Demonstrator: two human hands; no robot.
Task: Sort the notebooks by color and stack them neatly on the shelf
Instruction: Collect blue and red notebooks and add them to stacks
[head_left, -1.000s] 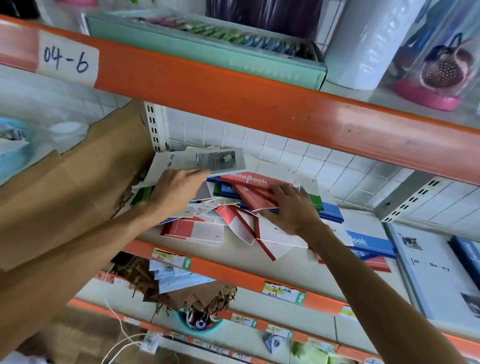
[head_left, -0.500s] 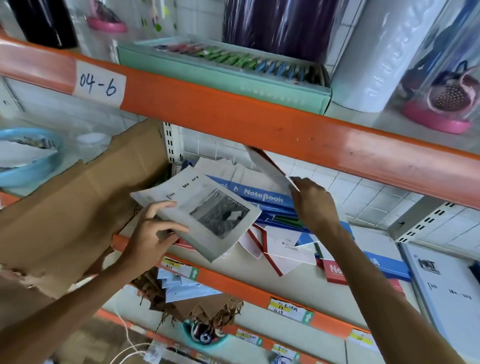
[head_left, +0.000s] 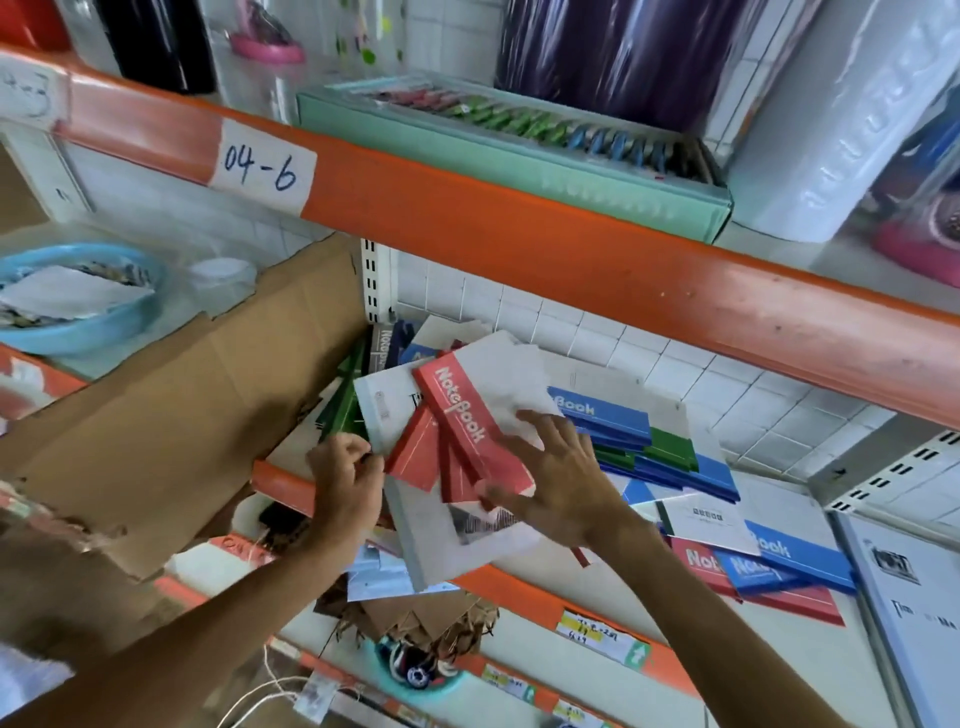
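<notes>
On the cluttered shelf (head_left: 519, 577) mid-frame, my spread right hand (head_left: 561, 483) steadies red notebooks (head_left: 467, 441) while my left hand (head_left: 345, 467) pinches their edge; I'd square them first.

Both bare forearms reach up and forward from the bottom corners, converging toward the front edge of the shelf. The left hand (head_left: 347, 480) is curled, fingertips bunched in a pinch. The right hand (head_left: 561, 483) lies palm down, fingers spread and nearly straight, wrist angled inward.
</notes>
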